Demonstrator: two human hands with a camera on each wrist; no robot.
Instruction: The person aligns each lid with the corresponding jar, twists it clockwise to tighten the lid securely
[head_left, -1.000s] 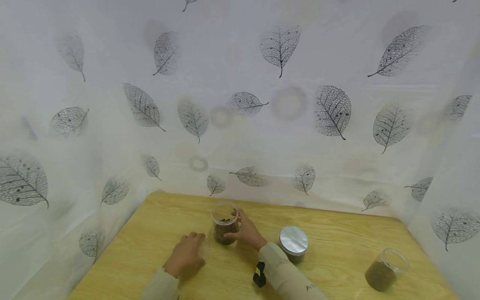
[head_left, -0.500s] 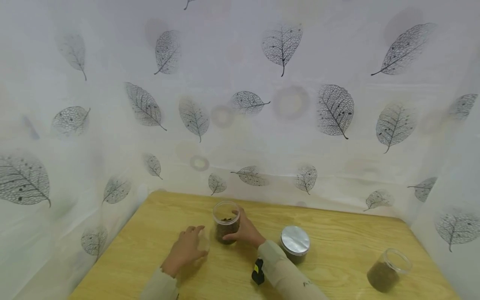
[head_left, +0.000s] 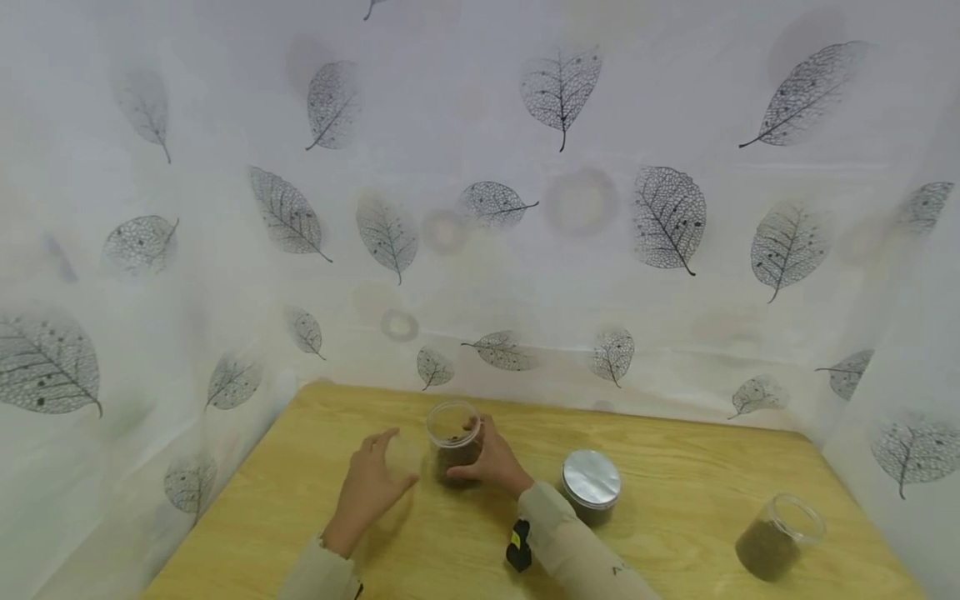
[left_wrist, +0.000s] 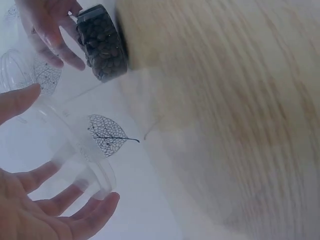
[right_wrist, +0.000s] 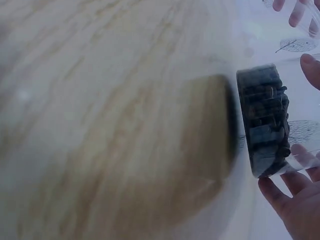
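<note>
My right hand (head_left: 495, 458) grips a clear plastic jar (head_left: 456, 462) with its thumb and fingers around the side. The jar is uncovered and partly filled with small dark, bean-like pieces (left_wrist: 102, 47); its bottom is close over the tabletop in the right wrist view. To the left of it, my left hand (head_left: 369, 485) holds a clear round lid (left_wrist: 100, 170) by its edges, thumb on one side and fingers on the other. In the head view this lid is faint, tilted up and facing the jar. Through it the left fingertips (left_wrist: 82, 186) show.
A silver-topped jar (head_left: 591, 481) stands right of my right forearm. Farther right is an uncovered clear jar (head_left: 772, 537) with brown contents. A small black item with a yellow mark (head_left: 517, 546) is at the right wrist. Leaf-patterned sheeting (head_left: 480, 275) encloses the wooden table (head_left: 675, 467).
My left hand has moved slightly up and turned, its fingers pointing higher and spread wider from the thumb, tilting the clear lid upright. My right hand keeps hold of the jar in nearly the same place.
</note>
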